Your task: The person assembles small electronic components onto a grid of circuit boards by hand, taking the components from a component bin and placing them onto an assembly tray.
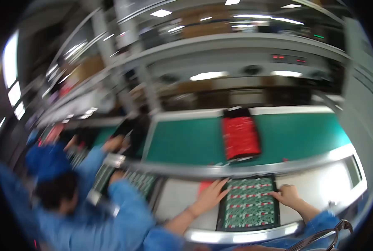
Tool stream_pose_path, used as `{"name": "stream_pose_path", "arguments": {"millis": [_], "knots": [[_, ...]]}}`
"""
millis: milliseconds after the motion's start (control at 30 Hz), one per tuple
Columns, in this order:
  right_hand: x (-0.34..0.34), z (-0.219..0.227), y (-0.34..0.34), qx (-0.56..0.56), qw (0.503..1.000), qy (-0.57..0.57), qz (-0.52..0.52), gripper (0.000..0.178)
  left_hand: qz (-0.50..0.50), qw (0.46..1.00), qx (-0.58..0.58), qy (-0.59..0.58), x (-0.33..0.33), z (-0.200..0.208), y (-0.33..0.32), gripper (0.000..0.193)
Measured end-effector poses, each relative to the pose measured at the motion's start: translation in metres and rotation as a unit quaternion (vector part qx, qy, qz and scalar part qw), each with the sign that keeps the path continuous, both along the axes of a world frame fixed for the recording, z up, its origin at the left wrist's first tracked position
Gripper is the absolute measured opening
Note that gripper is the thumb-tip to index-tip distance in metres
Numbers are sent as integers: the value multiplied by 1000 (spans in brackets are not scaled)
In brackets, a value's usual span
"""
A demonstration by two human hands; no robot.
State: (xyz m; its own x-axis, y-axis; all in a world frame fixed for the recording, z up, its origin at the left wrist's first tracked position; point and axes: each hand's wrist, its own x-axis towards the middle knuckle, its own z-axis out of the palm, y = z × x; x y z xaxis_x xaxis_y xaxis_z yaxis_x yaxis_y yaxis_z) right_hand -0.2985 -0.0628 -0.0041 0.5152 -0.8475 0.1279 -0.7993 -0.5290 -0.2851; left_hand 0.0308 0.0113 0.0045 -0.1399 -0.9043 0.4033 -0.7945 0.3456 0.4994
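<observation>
A black tray [221, 214] holding rows of green circuit boards [249, 203] with small red and white parts lies in front of me on a pale work surface. My left hand [210, 196] rests with stretched fingers at the tray's upper left edge, fingertips touching it. At the opposite edge, my right hand [290, 195] has its fingers bent against the rim, gripping it. A flat red piece [203, 186] is partly hidden behind my left hand. The picture is blurred by motion, so fine detail on the boards cannot be made out.
Beyond a metal rail [186, 169] runs a green belt [186, 136], with a red-filled black container [241, 134] on it. Left of me, a co-worker in blue [82, 221] reaches over another board tray [140, 183]. A cable [337, 232] hangs at lower right.
</observation>
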Motion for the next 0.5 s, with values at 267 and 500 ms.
{"name": "stream_pose_path", "arguments": {"millis": [267, 500], "knots": [[9, 1, -2, 181, 931, -203, 245, 54, 230, 960, -123, 99, 44, 2, -16, 22], [13, -3, -23, 115, 946, -191, 237, 18, 242, 963, -62, 104, 61, -2, -11, 33]]}}
